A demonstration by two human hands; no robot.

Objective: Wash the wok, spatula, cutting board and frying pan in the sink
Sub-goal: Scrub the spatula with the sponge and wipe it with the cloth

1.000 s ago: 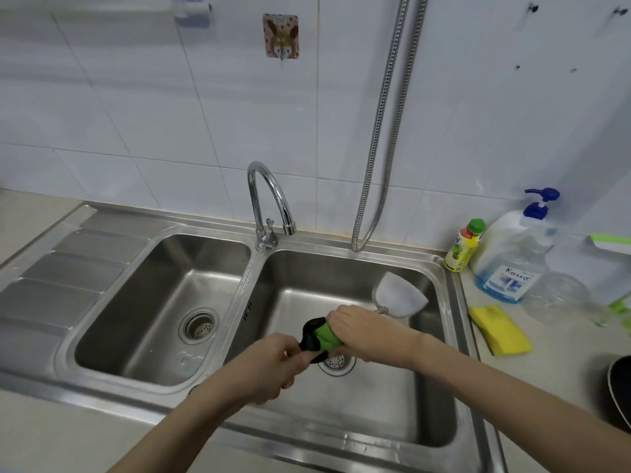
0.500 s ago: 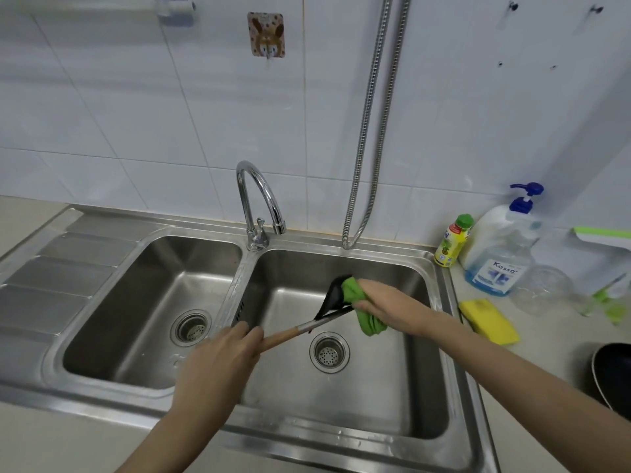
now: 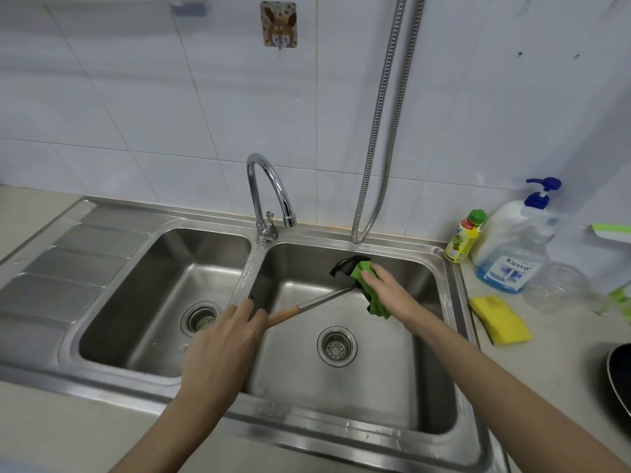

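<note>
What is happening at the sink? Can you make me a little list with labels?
place: steel double sink, right basin
being washed: spatula, black head, metal shaft, wooden handle
left hand: grips the wooden handle
right hand: presses a green cloth on the spatula's head
faucet: no water seen running
on the counter, right: yellow sponge, blue-pump soap bottle, small green-capped bottle, clear glass jar
far right edge: part of a dark pan

A home kitchen: steel double sink, tiled wall, dish soap.
</note>
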